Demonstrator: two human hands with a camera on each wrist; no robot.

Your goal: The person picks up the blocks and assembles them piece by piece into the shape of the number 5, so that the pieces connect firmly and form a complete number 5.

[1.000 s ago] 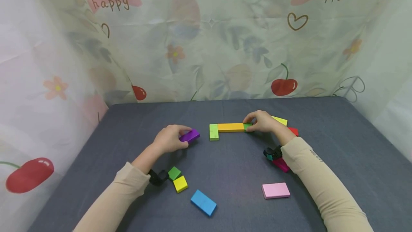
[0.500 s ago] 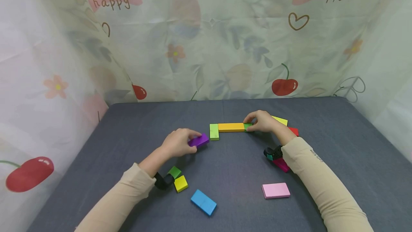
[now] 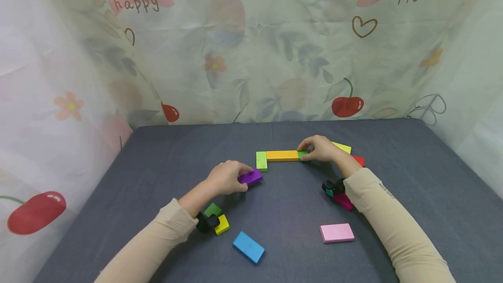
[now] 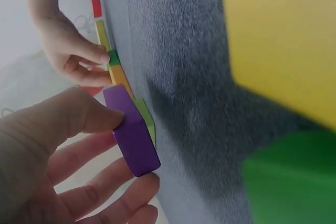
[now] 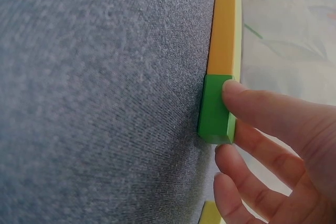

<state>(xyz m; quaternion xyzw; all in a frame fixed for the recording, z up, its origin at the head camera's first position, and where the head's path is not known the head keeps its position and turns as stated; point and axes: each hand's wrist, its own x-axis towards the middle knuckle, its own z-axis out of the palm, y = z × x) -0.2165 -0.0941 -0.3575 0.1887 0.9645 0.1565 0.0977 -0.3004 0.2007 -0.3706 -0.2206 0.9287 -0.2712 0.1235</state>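
Note:
My left hand (image 3: 227, 177) pinches a purple block (image 3: 253, 177) between thumb and fingers. In the left wrist view the purple block (image 4: 135, 135) is tilted over the table, overlapping a light green block (image 4: 145, 116). From the head, that light green block (image 3: 261, 161) stands just beyond the purple one, at the left end of a long orange block (image 3: 282, 156). At the orange block's right end my right hand (image 3: 320, 148) grips a small green block (image 5: 215, 108), thumb on the near side, a finger behind. The green and orange blocks meet end to end.
Beyond the right wrist lie a yellow block (image 3: 342, 146) and a red block (image 3: 358, 160). A magenta block (image 3: 344, 202) is partly under the right forearm. Nearer are a pink block (image 3: 336, 232), a blue block (image 3: 249, 246), a yellow cube (image 3: 222, 225) and a green cube (image 3: 212, 209).
The left hand has carried the purple block to the right and slightly nearer, to just in front of the light green block. My right hand has stayed on the small green block.

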